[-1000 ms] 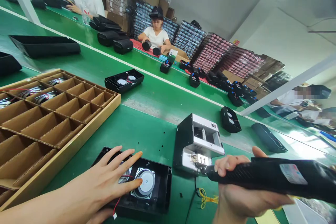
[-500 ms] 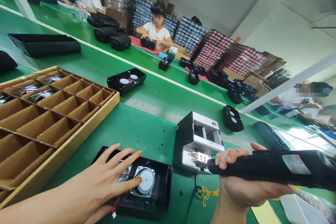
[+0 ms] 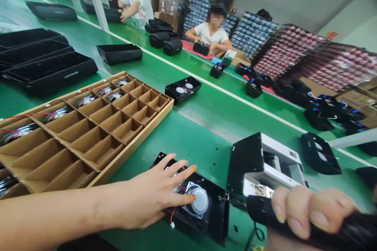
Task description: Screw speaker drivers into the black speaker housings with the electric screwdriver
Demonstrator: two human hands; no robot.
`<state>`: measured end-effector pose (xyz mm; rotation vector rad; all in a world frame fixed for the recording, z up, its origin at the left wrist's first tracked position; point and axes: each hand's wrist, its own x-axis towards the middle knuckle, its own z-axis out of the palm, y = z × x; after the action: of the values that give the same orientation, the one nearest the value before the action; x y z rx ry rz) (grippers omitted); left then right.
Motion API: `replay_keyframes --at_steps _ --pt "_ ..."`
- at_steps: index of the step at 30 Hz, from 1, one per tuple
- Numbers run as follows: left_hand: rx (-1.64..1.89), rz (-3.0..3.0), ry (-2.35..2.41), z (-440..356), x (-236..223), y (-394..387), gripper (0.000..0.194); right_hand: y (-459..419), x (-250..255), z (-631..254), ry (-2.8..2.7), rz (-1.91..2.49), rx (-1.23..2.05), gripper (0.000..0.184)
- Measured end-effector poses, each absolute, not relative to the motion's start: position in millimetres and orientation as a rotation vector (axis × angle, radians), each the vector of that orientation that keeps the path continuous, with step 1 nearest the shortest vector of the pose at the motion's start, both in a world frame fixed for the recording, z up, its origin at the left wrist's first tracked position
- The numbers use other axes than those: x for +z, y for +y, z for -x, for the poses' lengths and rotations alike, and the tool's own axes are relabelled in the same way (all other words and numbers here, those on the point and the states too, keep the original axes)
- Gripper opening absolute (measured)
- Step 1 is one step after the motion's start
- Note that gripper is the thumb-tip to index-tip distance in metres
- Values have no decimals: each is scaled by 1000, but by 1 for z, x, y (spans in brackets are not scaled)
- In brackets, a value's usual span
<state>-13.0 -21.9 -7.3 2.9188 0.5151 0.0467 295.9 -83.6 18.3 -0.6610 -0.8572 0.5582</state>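
Observation:
My left hand (image 3: pixel 165 190) lies with spread fingers across a black speaker housing (image 3: pixel 216 227), its thumb touching a round speaker driver (image 3: pixel 200 200) with a pale back. A second driver is mostly hidden beneath the fingers. A red wire with a white plug (image 3: pixel 172 225) hangs out below the hand. Closed around a black electric screwdriver (image 3: pixel 259 208) is my right hand (image 3: pixel 312 208), at the lower right. The screwdriver's bit (image 3: pixel 225 198) points left at the right end of the housing; whether it touches there I cannot tell.
A white-and-black screw feeder (image 3: pixel 246 160) stands behind the screwdriver. On the left is a divided cardboard tray (image 3: pixel 134 133) with several drivers. Another housing (image 3: pixel 184 91) sits farther back, and black cases (image 3: pixel 53 66) lie at the left. Two people in white shirts work across the table.
The screwdriver has moved from the screw feeder to the right end of the housing. My left hand stays spread on the housing. The view has turned left, showing more of the tray.

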Motion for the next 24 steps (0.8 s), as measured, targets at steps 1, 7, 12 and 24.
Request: replay_keyframes --at_steps 1,7,12,24 --pt "59 -2924 509 13 -8 -22 74 -73 27 -276 -931 594 561 57" --pt "103 -2977 502 12 -9 -21 78 -34 31 -202 -1054 585 788 77" --pt "144 -2990 484 12 -8 -19 75 -30 11 -199 -1101 573 840 82" --pt "143 -3018 495 10 -7 -20 76 -28 5 -195 -1056 631 887 78"
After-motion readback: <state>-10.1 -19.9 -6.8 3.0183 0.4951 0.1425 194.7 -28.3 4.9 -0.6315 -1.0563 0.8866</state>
